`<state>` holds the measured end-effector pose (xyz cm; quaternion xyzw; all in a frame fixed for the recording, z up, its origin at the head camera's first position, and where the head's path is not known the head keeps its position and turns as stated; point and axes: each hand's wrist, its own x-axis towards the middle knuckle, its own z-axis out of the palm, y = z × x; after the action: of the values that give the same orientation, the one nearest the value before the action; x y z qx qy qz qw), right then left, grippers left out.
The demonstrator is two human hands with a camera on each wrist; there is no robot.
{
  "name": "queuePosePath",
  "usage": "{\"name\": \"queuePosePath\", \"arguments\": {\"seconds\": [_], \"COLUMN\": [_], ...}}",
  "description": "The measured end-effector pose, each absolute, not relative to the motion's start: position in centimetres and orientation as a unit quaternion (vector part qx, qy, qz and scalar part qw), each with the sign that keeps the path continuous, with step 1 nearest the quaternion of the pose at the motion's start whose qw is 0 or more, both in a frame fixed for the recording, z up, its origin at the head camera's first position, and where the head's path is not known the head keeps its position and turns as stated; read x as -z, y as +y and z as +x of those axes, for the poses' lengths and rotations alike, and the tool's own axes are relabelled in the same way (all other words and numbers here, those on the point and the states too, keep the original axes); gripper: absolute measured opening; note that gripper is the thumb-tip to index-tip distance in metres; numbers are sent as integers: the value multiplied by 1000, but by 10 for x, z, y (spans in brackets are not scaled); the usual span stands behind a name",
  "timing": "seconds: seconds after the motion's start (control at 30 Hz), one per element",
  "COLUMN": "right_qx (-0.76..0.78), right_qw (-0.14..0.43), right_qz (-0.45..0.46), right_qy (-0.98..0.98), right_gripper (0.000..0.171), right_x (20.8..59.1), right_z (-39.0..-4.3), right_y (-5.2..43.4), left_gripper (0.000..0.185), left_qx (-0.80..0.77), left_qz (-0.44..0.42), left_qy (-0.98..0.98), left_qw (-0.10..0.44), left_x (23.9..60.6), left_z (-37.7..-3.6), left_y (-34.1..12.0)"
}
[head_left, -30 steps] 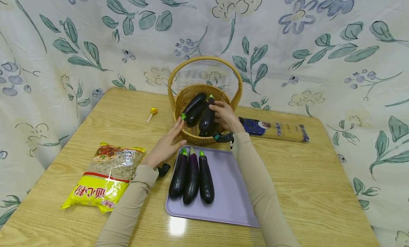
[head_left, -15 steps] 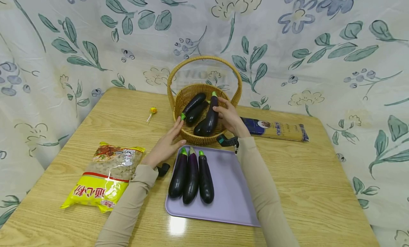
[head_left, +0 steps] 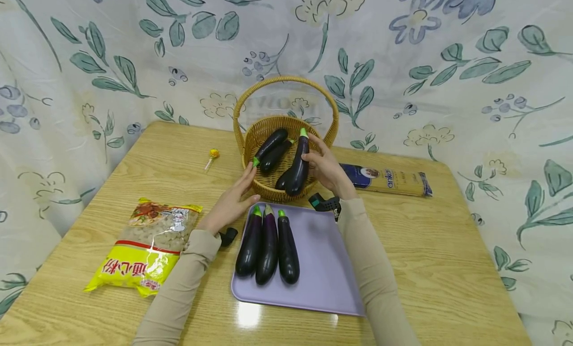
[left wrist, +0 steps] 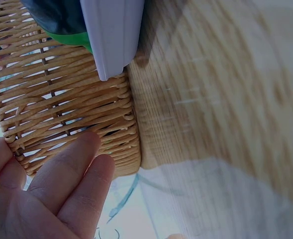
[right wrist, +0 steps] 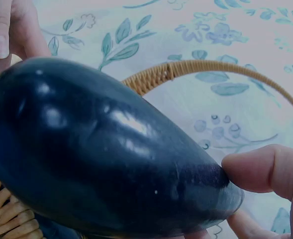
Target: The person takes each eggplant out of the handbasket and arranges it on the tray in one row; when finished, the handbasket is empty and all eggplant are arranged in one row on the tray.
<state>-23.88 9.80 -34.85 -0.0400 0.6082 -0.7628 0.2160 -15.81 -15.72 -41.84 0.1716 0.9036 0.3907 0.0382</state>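
Observation:
My right hand [head_left: 329, 167] grips an eggplant [head_left: 298, 164] by its upper part, thumb on one side and fingers on the other; it is tilted, green stem end up, over the wicker basket [head_left: 267, 193]. In the right wrist view that eggplant [right wrist: 101, 149] fills much of the picture. More eggplants [head_left: 271, 145] lie in the basket, one of them partly hidden under the held one. My left hand [head_left: 230, 204] rests its extended fingers against the basket's left side; in the left wrist view the fingers [left wrist: 69, 174] touch the woven wall.
A lilac tray [head_left: 320, 266] in front of the basket bears three eggplants [head_left: 267, 246] on its left half. A yellow bag of pasta [head_left: 145, 246] lies left, a lollipop [head_left: 212, 157] behind it. A long spaghetti packet [head_left: 387, 179] lies right of the basket.
My right hand has lifted the eggplant a little and moved it right and toward me within the basket's opening. The left hand has stayed at the basket's side.

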Motion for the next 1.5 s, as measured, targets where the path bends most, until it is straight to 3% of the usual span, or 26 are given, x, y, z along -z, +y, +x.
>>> {"name": "queuePosePath", "arguments": {"seconds": [1.5], "right_qx": [730], "right_qw": [246], "right_qz": [-70], "right_qy": [634], "right_gripper": [67], "right_x": [373], "right_z": [-175], "right_y": [130], "left_gripper": [72], "left_qx": [-395], "left_qz": [174], "left_qy": [901], "left_qw": [36], "left_x": [420], "left_z": [-159], "left_y": [-157]}}
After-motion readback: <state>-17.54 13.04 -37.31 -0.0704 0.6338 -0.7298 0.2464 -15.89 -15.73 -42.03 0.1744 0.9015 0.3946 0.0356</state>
